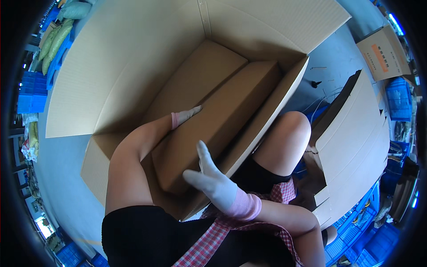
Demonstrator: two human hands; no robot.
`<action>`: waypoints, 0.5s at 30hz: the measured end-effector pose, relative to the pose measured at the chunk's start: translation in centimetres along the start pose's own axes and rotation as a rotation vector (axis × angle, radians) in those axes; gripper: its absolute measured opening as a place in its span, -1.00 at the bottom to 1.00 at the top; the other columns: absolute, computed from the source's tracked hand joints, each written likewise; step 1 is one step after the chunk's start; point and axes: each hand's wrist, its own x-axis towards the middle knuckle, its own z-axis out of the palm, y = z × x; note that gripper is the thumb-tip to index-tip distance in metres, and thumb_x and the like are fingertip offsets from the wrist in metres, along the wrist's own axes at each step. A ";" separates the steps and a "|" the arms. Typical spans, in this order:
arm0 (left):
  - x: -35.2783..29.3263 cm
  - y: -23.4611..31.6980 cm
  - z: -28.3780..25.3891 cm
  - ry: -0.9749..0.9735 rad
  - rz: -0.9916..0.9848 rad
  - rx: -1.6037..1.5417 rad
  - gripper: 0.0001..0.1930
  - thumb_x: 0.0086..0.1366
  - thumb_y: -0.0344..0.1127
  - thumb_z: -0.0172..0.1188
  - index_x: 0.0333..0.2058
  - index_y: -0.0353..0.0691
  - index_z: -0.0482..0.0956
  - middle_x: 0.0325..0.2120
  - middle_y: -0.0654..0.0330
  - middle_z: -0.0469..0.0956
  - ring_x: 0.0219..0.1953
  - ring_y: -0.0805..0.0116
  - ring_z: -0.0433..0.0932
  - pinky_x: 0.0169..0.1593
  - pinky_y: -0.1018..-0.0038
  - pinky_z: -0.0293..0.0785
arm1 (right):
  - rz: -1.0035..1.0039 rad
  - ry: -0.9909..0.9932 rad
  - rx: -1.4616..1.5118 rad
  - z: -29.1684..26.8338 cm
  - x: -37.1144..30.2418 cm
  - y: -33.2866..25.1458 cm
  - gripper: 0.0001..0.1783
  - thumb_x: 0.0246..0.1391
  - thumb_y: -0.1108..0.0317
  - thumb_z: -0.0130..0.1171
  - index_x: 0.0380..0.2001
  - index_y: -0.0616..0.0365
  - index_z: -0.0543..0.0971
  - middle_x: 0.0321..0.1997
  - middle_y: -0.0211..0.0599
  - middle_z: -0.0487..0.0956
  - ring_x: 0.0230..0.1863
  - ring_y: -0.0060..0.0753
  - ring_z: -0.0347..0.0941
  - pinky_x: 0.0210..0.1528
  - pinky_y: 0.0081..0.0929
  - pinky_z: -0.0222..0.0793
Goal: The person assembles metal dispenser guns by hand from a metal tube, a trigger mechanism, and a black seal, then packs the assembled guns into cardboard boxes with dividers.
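Observation:
A large open cardboard box [93,84] stands in front of me with its flaps raised. Inside it lies a long, narrow brown carton [222,111], set diagonally beside a flat brown cardboard surface [200,71]. My left hand [187,115], in a pale glove with a pink cuff, reaches into the box. Its fingers are stretched out against the long carton's upper left edge. Over the near end of that carton is my right hand [213,182], gloved the same way, thumb and fingers apart and nothing in it. Whether its fingertips touch the carton I cannot tell.
Another cardboard box with cut edges [351,147] stands to the right, beyond my knee. Farther off are a printed carton [382,53], blue crates [398,100], a blue basket [351,236] and green sacks [58,42]. Small scraps lie on the grey floor [338,58].

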 end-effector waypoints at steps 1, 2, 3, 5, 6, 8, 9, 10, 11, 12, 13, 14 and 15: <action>-0.2 1.3 0.4 -0.024 -0.201 0.015 -0.34 0.38 0.25 -0.18 0.12 -0.21 0.43 -0.01 0.15 0.53 -0.03 0.37 0.51 0.07 0.44 0.42 | -0.100 -0.065 -0.314 -0.5 0.1 0.5 -0.54 0.11 0.64 -0.03 0.12 0.37 0.35 0.43 0.45 -0.30 0.50 0.16 -0.30 0.44 -0.24 -0.28; -0.3 1.9 0.4 -0.047 -0.400 0.032 -0.31 0.38 0.26 -0.21 0.17 -0.21 0.39 0.06 0.12 0.47 0.07 0.31 0.46 0.17 0.42 0.33 | -0.092 -0.069 -0.310 -1.1 0.2 1.3 -0.54 0.11 0.64 -0.03 0.12 0.37 0.35 0.43 0.45 -0.30 0.50 0.16 -0.30 0.44 -0.24 -0.28; -0.4 1.5 0.1 -0.043 -0.406 0.025 -0.31 0.38 0.26 -0.21 0.17 -0.21 0.39 0.06 0.12 0.47 0.07 0.31 0.46 0.17 0.42 0.33 | -0.116 -0.169 -0.217 -1.7 0.3 2.2 -0.45 0.14 0.60 -0.02 0.22 0.36 0.21 0.45 0.33 -0.28 0.50 0.11 -0.33 0.44 -0.24 -0.29; -0.6 1.0 -0.2 0.016 -0.324 0.143 -0.31 0.39 0.26 -0.23 0.16 -0.23 0.41 0.06 0.10 0.47 0.08 0.31 0.45 0.18 0.44 0.32 | -0.128 -0.260 -0.059 -2.3 -0.4 2.4 -0.33 0.22 0.44 0.00 0.35 0.27 0.05 0.45 0.26 -0.14 0.50 -0.10 -0.22 0.42 -0.21 -0.10; -0.9 1.0 0.0 0.021 -0.325 0.138 -0.31 0.39 0.26 -0.23 0.16 -0.23 0.41 0.06 0.10 0.47 0.08 0.31 0.45 0.18 0.44 0.32 | -0.123 -0.265 -0.059 -2.5 -1.0 1.8 -0.33 0.22 0.44 0.00 0.35 0.27 0.05 0.45 0.26 -0.14 0.50 -0.10 -0.22 0.42 -0.21 -0.10; -1.0 1.2 1.4 0.186 -0.212 0.420 -0.29 0.38 0.27 -0.24 0.22 -0.22 0.32 0.11 0.03 0.43 0.12 0.20 0.43 0.23 0.43 0.27 | 0.094 -0.217 0.186 -3.2 -2.9 0.1 -0.34 0.22 0.41 0.02 0.34 0.26 0.09 0.46 0.07 -0.05 0.47 -0.16 -0.09 0.42 -0.22 -0.13; -1.0 0.2 2.8 0.300 -0.189 0.583 -0.29 0.39 0.23 -0.24 0.26 -0.24 0.23 0.17 -0.03 0.33 0.22 0.13 0.29 0.29 0.34 0.14 | 0.064 -0.225 0.073 -3.9 -3.8 -0.4 -0.37 0.25 0.40 -0.02 0.34 0.23 0.09 0.43 -0.12 0.07 0.40 -0.25 0.05 0.40 -0.24 -0.08; -1.0 -1.0 4.7 0.414 -0.167 0.747 -0.28 0.39 0.20 -0.24 0.30 -0.25 0.13 0.24 -0.08 0.23 0.32 0.06 0.16 0.35 0.24 0.02 | 0.067 -0.236 0.069 -4.8 -4.3 -0.6 -0.37 0.25 0.40 -0.02 0.34 0.23 0.09 0.43 -0.12 0.07 0.40 -0.25 0.05 0.40 -0.24 -0.08; -0.5 -0.9 7.3 0.429 -0.063 0.877 -0.28 0.37 0.16 -0.20 0.32 -0.23 0.05 0.29 -0.09 0.11 0.36 0.01 0.03 0.36 0.16 -0.05 | 0.045 -0.210 0.093 -5.8 -5.0 -1.0 -0.39 0.26 0.41 -0.05 0.34 0.22 0.09 0.41 -0.17 0.11 0.39 -0.28 0.08 0.40 -0.26 -0.06; 0.0 -0.4 10.0 0.439 0.042 1.002 -0.26 0.35 0.13 -0.16 0.35 -0.21 -0.04 0.34 -0.09 -0.01 0.41 -0.04 -0.10 0.38 0.07 -0.11 | 0.026 -0.180 0.117 -6.5 -5.6 -1.1 -0.40 0.27 0.43 -0.09 0.34 0.21 0.09 0.39 -0.22 0.16 0.37 -0.32 0.10 0.39 -0.28 -0.05; -0.6 1.8 12.4 0.401 0.153 1.023 -0.25 0.31 0.03 -0.06 0.35 -0.19 -0.06 0.35 -0.09 -0.06 0.41 -0.04 -0.15 0.37 0.01 -0.14 | 0.023 -0.117 0.161 -7.2 -5.6 -0.8 -0.44 0.28 0.44 -0.12 0.33 0.19 0.12 0.34 -0.23 0.23 0.32 -0.34 0.17 0.36 -0.30 0.01; -0.9 3.6 14.4 0.357 0.270 1.041 -0.23 0.26 -0.07 0.04 0.35 -0.18 -0.07 0.36 -0.08 -0.10 0.42 -0.05 -0.19 0.36 -0.05 -0.16 | 0.030 -0.061 0.196 -7.6 -5.5 -0.9 -0.46 0.28 0.43 -0.11 0.31 0.18 0.16 0.33 -0.24 0.25 0.29 -0.34 0.21 0.34 -0.30 0.05; -0.4 3.6 14.8 0.366 0.265 1.041 -0.23 0.26 -0.07 0.04 0.35 -0.18 -0.07 0.36 -0.08 -0.10 0.42 -0.05 -0.19 0.36 -0.05 -0.16 | 0.016 -0.063 0.235 -7.6 -5.3 -0.8 -0.47 0.29 0.41 -0.12 0.31 0.17 0.17 0.33 -0.24 0.25 0.28 -0.34 0.22 0.34 -0.31 0.06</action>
